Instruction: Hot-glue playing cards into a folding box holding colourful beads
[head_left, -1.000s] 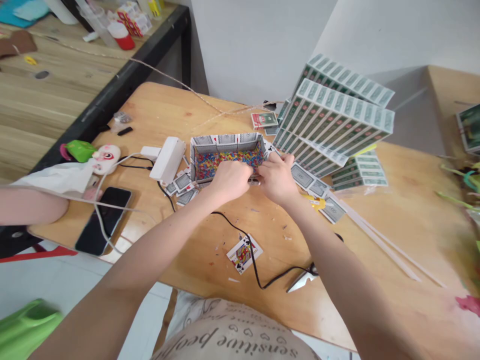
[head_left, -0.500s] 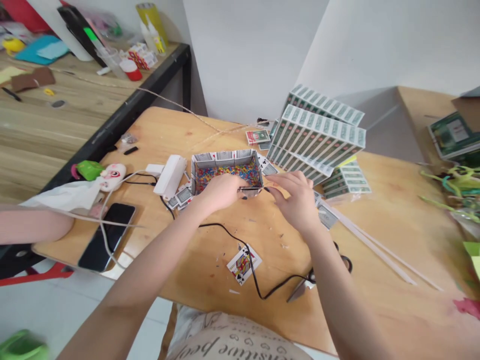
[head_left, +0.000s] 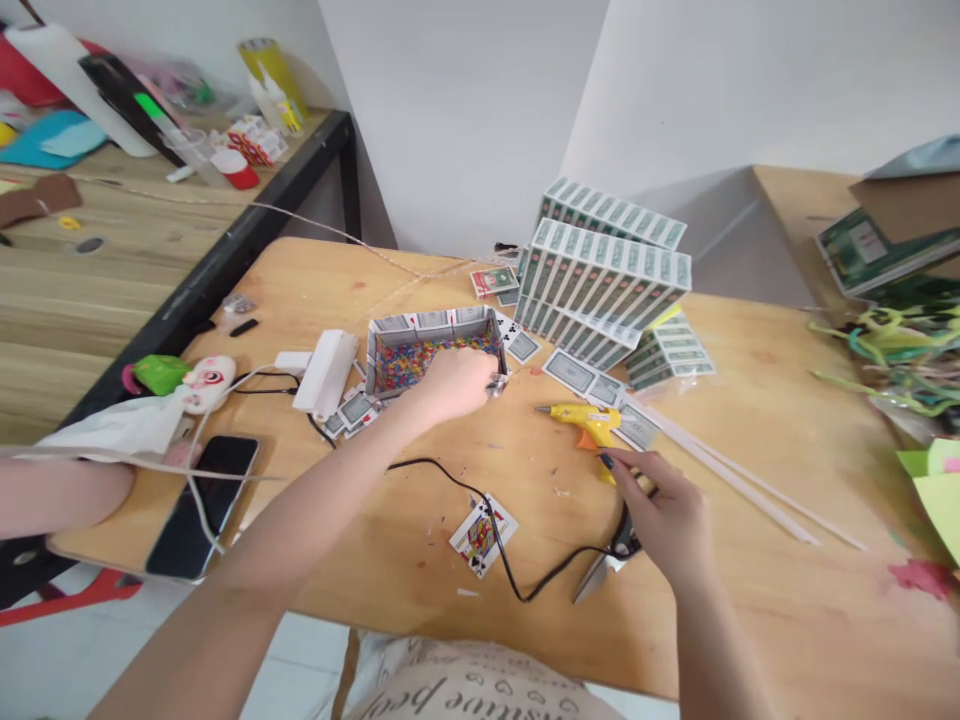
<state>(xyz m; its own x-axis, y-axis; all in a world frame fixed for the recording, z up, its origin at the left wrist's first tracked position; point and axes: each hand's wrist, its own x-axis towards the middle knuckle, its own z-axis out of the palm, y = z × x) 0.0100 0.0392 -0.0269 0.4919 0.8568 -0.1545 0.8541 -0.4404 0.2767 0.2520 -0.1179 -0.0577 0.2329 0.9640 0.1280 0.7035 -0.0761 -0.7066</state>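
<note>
My left hand (head_left: 463, 382) is closed on the front right corner of an open box (head_left: 431, 322) made of playing cards. Small multicoloured pieces (head_left: 405, 362) cover the inside bottom of the box. My right hand (head_left: 664, 505) has its fingers closed at the lower end of the handle of a yellow glue gun (head_left: 585, 417). The gun's nozzle points left, towards the box. Partly behind that hand lie scissors (head_left: 596, 575), their blades showing. A face card (head_left: 484, 535) lies in front of the box, crossed by a black cord (head_left: 517, 575).
Stacked card packs (head_left: 600, 270) stand behind at the right, with loose cards (head_left: 570, 372) before them. White strips (head_left: 735, 475) lie further right. A white power adapter (head_left: 326, 372) and a phone (head_left: 202, 505) are on the left. Another person's arm (head_left: 64, 495) reaches in at the left edge.
My right hand has left the box's front right corner and moved right and nearer to me, to the glue gun, which now shows. My left hand stays at the box.
</note>
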